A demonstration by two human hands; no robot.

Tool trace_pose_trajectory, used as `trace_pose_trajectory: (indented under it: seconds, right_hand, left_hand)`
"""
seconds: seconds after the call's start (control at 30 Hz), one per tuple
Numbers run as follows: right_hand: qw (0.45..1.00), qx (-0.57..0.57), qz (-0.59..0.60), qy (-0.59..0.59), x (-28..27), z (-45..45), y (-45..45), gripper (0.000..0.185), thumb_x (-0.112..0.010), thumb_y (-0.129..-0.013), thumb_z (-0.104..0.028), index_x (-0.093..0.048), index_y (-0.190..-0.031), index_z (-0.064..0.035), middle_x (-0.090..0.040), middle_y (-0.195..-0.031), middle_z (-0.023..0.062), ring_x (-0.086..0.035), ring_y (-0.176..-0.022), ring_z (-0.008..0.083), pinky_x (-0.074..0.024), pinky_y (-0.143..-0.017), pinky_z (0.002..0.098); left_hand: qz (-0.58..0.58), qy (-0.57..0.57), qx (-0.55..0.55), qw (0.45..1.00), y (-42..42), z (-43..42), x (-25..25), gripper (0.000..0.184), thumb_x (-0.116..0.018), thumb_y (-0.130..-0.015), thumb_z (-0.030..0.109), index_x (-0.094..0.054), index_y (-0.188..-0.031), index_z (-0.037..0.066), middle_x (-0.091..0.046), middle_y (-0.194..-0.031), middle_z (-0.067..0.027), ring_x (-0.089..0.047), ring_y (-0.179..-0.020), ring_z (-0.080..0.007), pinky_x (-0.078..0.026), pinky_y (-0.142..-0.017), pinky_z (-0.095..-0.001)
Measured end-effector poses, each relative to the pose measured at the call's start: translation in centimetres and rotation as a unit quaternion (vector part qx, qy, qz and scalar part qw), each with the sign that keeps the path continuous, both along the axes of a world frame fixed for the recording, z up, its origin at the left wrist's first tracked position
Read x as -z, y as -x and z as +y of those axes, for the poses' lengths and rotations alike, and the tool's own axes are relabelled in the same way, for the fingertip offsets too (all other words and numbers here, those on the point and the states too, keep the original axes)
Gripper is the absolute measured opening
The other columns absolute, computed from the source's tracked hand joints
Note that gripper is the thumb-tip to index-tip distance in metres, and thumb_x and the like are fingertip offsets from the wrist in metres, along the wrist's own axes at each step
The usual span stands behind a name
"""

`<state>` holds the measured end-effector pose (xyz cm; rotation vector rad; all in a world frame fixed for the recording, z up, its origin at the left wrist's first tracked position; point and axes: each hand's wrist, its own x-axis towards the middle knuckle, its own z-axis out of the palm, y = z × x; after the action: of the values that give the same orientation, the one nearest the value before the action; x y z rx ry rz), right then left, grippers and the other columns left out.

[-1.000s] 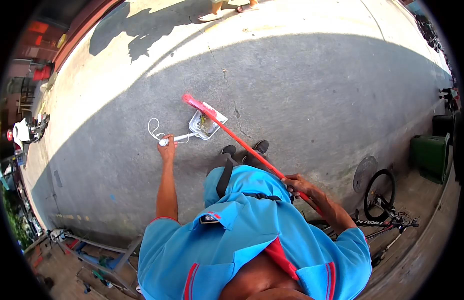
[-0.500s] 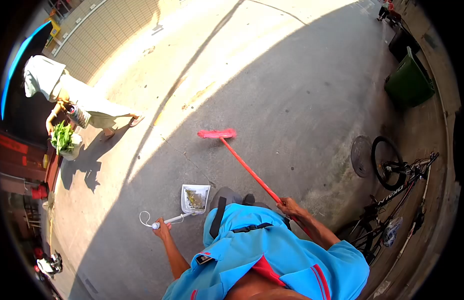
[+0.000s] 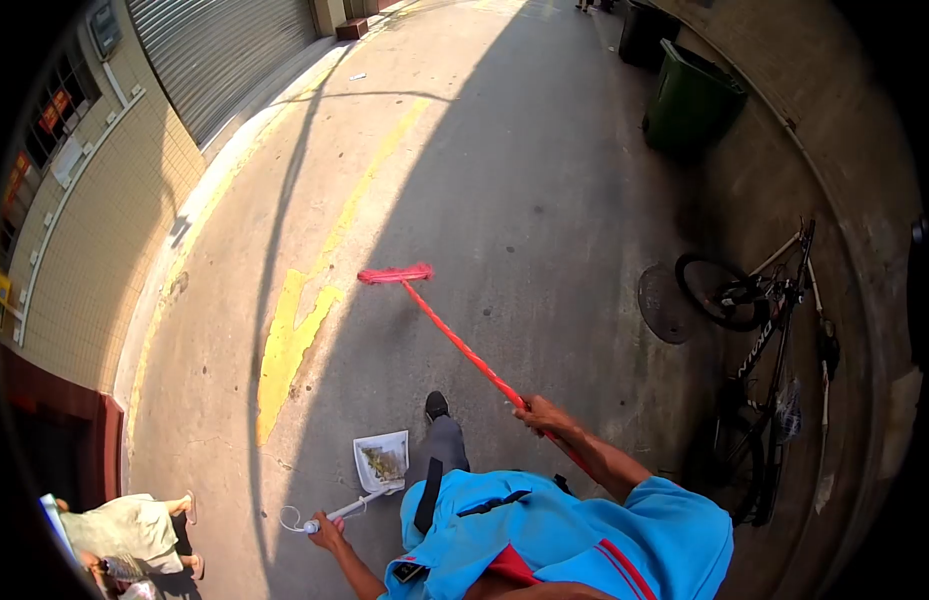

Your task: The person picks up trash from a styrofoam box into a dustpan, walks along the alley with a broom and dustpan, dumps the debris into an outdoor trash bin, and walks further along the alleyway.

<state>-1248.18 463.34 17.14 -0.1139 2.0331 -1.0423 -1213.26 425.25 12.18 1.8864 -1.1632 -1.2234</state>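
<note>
My left hand [image 3: 327,531] is closed round the end of the white handle of a dustpan [image 3: 381,462], with a thin white cord looping beside it. Leaves and debris lie in the pan, left of my forward leg. My right hand [image 3: 544,416] grips the red pole of a broom [image 3: 458,344]. The pink-red broom head [image 3: 395,274] is ahead of me, close to the line between shade and sunlight; whether it touches the ground I cannot tell.
A bicycle [image 3: 756,370] leans along the right wall, near a round manhole cover [image 3: 663,303]. Farther up stand a green bin [image 3: 692,101] and a dark bin [image 3: 646,33]. At the lower left is a person [image 3: 129,535]. A roller shutter [image 3: 224,55] stands upper left.
The view has turned along the lane. Broom and dustpan, kept in my hands, have moved apart since the earliest frame. The person has shifted to the lower left, and one foot of mine is forward.
</note>
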Motion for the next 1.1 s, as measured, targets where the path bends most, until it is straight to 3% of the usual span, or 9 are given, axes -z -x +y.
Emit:
trace_pose_trajectory:
  seconds: [0.3,0.53,0.57,0.73,0.8,0.87,0.93,1.03,1.1]
  right_hand:
    - [0.996,0.04,-0.037,-0.064,-0.1,-2.4,9.5,0.017,-0.058,-0.081,-0.017,-0.052,-0.083,-0.0019,-0.046,-0.056,0.0037,-0.046,-0.042,0.0137,-0.0366,-0.035,0.0304]
    - [0.988,0.104,-0.074,-0.091,-0.4,-2.8,16.5,0.016,-0.056,-0.08,-0.015,-0.055,-0.087,-0.0013,-0.048,-0.056,0.0044,-0.046,-0.042,0.0124,-0.0373,-0.036,0.029]
    - [0.989,0.105,-0.058,-0.083,-0.2,-3.0,17.9,0.016,-0.056,-0.08,-0.016,-0.055,-0.086,-0.0014,-0.048,-0.056,0.0043,-0.046,-0.043,0.0121,-0.0374,-0.036,0.0288]
    - [0.993,0.064,-0.035,-0.089,1.6,-5.5,31.4,0.017,-0.055,-0.078,-0.015,-0.055,-0.085,-0.0007,-0.052,-0.059,0.0066,-0.052,-0.048,0.015,-0.0417,-0.042,0.0324]
    - [0.992,0.01,0.111,-0.05,3.4,-5.7,35.5,0.016,-0.055,-0.078,-0.015,-0.055,-0.083,-0.0001,-0.052,-0.059,0.0082,-0.052,-0.048,0.016,-0.0423,-0.042,0.0331]
    - [0.994,0.003,0.097,-0.059,0.3,-7.8,40.9,0.016,-0.055,-0.078,-0.014,-0.056,-0.084,0.0009,-0.053,-0.06,0.0104,-0.054,-0.049,0.0173,-0.0428,-0.043,0.0345]
    - [0.992,0.029,-0.023,-0.118,-1.0,-9.2,46.0,0.016,-0.057,-0.077,-0.014,-0.056,-0.083,0.0017,-0.055,-0.062,0.0115,-0.055,-0.051,0.0181,-0.0427,-0.044,0.0346]
    - [0.993,-0.014,0.0,-0.116,0.5,-10.7,52.7,0.016,-0.057,-0.08,-0.016,-0.054,-0.082,-0.0003,-0.05,-0.058,0.0054,-0.048,-0.046,0.0129,-0.0386,-0.039,0.0305]
    - [0.994,-0.027,0.012,-0.107,1.0,-11.7,56.5,0.016,-0.059,-0.079,-0.015,-0.054,-0.082,0.001,-0.052,-0.06,0.0084,-0.05,-0.046,0.0152,-0.0403,-0.039,0.0324]
  left_hand:
    - [0.031,-0.024,0.057,0.998,21.3,-9.7,-0.3,0.028,-0.061,-0.075,0.018,-0.055,-0.096,0.001,-0.059,-0.076,-0.0124,-0.06,-0.053,-0.0201,-0.049,-0.042,-0.0238]
    - [0.057,-0.023,0.119,0.991,36.5,-15.3,3.3,0.03,-0.061,-0.076,0.02,-0.051,-0.096,0.0,-0.06,-0.076,-0.0141,-0.061,-0.052,-0.0227,-0.053,-0.045,-0.029]
    - [0.05,-0.008,0.088,0.995,39.5,-14.8,2.4,0.027,-0.061,-0.077,0.02,-0.057,-0.095,0.001,-0.06,-0.078,-0.0126,-0.061,-0.057,-0.0207,-0.051,-0.048,-0.0276]
    - [0.051,-0.014,0.043,0.998,50.4,-17.2,4.3,0.031,-0.062,-0.075,0.018,-0.055,-0.095,-0.003,-0.06,-0.078,-0.0157,-0.061,-0.053,-0.0231,-0.053,-0.045,-0.0285]
    - [0.028,-0.012,0.04,0.999,53.2,-17.4,3.6,0.031,-0.062,-0.074,0.017,-0.055,-0.096,-0.003,-0.059,-0.077,-0.0159,-0.061,-0.053,-0.0226,-0.054,-0.044,-0.0287]
    - [0.018,-0.013,0.008,1.0,57.1,-17.7,2.6,0.029,-0.062,-0.074,0.017,-0.057,-0.093,-0.005,-0.06,-0.073,-0.0165,-0.061,-0.051,-0.0224,-0.055,-0.045,-0.0289]
    - [0.018,-0.008,0.013,1.0,61.3,-17.9,1.7,0.029,-0.062,-0.073,0.017,-0.057,-0.091,-0.006,-0.061,-0.073,-0.0171,-0.062,-0.052,-0.023,-0.055,-0.046,-0.0288]
    - [0.012,0.0,0.0,1.0,66.5,-18.0,1.6,0.03,-0.061,-0.073,0.018,-0.057,-0.091,-0.006,-0.061,-0.073,-0.0171,-0.062,-0.052,-0.0232,-0.055,-0.046,-0.0282]
    - [0.024,0.0,0.002,1.0,69.4,-18.3,2.0,0.03,-0.062,-0.073,0.018,-0.057,-0.091,-0.005,-0.061,-0.072,-0.0165,-0.062,-0.052,-0.0232,-0.055,-0.045,-0.029]
